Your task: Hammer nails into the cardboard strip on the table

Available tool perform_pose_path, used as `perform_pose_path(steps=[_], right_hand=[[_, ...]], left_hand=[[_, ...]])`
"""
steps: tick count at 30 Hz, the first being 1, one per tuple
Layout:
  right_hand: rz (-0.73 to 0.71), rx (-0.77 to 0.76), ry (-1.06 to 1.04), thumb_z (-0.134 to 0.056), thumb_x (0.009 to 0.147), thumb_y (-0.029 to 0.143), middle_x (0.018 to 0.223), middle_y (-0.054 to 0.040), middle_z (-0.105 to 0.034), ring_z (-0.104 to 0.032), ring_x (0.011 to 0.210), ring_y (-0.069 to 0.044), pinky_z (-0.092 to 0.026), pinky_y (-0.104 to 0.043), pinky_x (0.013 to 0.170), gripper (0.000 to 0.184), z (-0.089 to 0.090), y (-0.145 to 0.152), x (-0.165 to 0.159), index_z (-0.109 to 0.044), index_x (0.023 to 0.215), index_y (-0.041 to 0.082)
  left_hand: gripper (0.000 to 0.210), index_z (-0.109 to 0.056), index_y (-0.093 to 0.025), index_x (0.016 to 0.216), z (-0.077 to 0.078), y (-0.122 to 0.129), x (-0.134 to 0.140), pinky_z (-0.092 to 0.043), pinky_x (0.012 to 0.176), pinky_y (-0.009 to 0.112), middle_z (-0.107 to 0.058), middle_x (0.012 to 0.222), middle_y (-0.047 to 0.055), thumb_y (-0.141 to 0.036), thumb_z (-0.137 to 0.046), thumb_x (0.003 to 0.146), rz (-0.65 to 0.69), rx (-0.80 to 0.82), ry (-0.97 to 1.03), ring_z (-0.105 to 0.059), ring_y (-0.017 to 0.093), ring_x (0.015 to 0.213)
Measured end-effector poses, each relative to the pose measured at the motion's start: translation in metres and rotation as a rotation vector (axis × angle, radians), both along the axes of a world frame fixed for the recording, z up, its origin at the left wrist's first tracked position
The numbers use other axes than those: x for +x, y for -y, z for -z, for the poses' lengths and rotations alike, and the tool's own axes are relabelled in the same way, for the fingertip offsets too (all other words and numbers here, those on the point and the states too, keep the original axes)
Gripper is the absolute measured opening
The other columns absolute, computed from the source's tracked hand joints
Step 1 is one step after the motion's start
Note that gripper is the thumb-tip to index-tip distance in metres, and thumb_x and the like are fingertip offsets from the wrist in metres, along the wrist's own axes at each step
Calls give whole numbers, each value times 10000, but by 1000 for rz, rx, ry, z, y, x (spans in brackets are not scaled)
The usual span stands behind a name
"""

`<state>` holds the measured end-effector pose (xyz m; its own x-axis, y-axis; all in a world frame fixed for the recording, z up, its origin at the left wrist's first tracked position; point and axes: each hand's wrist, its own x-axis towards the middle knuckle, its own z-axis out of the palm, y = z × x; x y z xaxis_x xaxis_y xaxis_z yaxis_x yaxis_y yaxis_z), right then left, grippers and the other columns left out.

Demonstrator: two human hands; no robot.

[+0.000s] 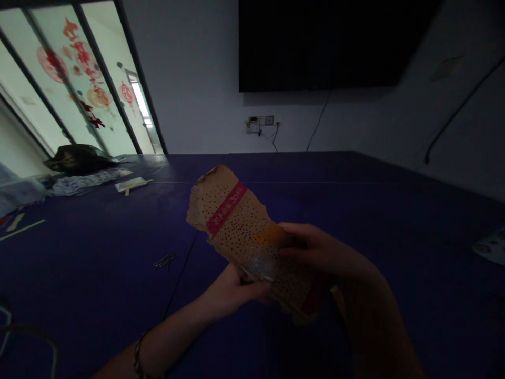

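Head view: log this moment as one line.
left hand: gripping brown package by near edge | right hand: touching package's printed face | package: slanted in view, red-banded | nearby: thin sticks on purple surface

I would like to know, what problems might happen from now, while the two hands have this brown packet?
Its edges look ragged, so the brown packet might tear if the left hand and right hand pull apart.
The thin pieces lie loose on the purple surface, so a sweep of the left forearm could scatter them.
The dim light may hide small damage.
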<state>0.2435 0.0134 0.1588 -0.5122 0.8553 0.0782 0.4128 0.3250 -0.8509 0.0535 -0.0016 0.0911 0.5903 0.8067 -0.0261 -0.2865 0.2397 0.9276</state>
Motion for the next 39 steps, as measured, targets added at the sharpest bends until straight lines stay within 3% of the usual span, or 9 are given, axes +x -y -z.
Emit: perform_pose_path(steps=[4,10,19,22,25,28,31,35,39], right_hand=[[-13,-29,-24,-527,760,177,948,-13,-678,-619,880,-191,-492,-292,751,297,-5,5,0,-592,1049,185],[-70,-9,-25,-521,784,182,1038,-6,-666,-613,936,-195,-489,-302,792,363,-6,7,0,-555,1145,213],[-39,134,125,-509,791,179,1044,-14,-671,-621,905,-191,-489,-308,786,379,-6,4,0,-548,1167,214],[88,234,198,-526,777,190,1002,-15,-684,-630,875,-203,-488,-319,769,353,1,-2,-6,-581,1123,227],[389,419,230,-631,700,288,1006,-62,-674,-601,938,-259,-448,-386,840,358,9,-11,-10,-620,1048,205],[678,525,82,-666,638,373,1048,-115,-637,-554,1008,-298,-397,-446,897,473,9,-18,-10,-591,1056,164],[789,289,-246,-671,587,392,1079,-134,-616,-576,977,-298,-447,-444,828,624,2,-16,-7,-494,1141,166],[541,-190,-602,-701,522,330,935,-95,-677,-647,815,-270,-513,-391,693,615,-2,-8,-11,-493,1081,183],[422,-247,-736,-703,538,255,849,-75,-701,-666,753,-239,-519,-353,692,425,2,-5,-19,-573,930,153]], left_hand=[[446,-613,-76,943,-2,-2,-9,-508,583,269,-676,670,95,-426,-674,672,144,5,-2,-645,179,581],[290,-641,-63,900,-3,-2,-15,-515,655,289,-682,734,111,-294,-655,725,210,-40,66,-657,190,673],[262,-636,-52,929,0,-2,-10,-528,660,294,-687,808,128,-187,-659,706,149,-120,104,-658,180,673],[251,-635,-54,909,-1,-2,-7,-530,627,285,-688,769,115,-184,-656,695,36,-121,91,-655,177,630],[254,-624,-62,907,-6,-2,-3,-536,602,291,-686,749,98,-184,-650,686,-120,-128,143,-648,172,601],[254,-623,-74,908,-10,0,0,-544,604,294,-683,832,104,-188,-641,682,-276,-113,206,-647,183,670],[190,-641,-67,820,-12,1,0,-548,615,296,-678,852,112,-199,-633,683,-361,-101,232,-640,186,701],[164,-642,-75,797,-13,2,-1,-547,626,300,-675,875,106,-196,-625,687,-415,-110,249,-635,197,745],[170,-638,-79,810,-13,2,-2,-545,629,305,-675,840,94,-194,-627,685,-412,-116,251,-632,197,744]])
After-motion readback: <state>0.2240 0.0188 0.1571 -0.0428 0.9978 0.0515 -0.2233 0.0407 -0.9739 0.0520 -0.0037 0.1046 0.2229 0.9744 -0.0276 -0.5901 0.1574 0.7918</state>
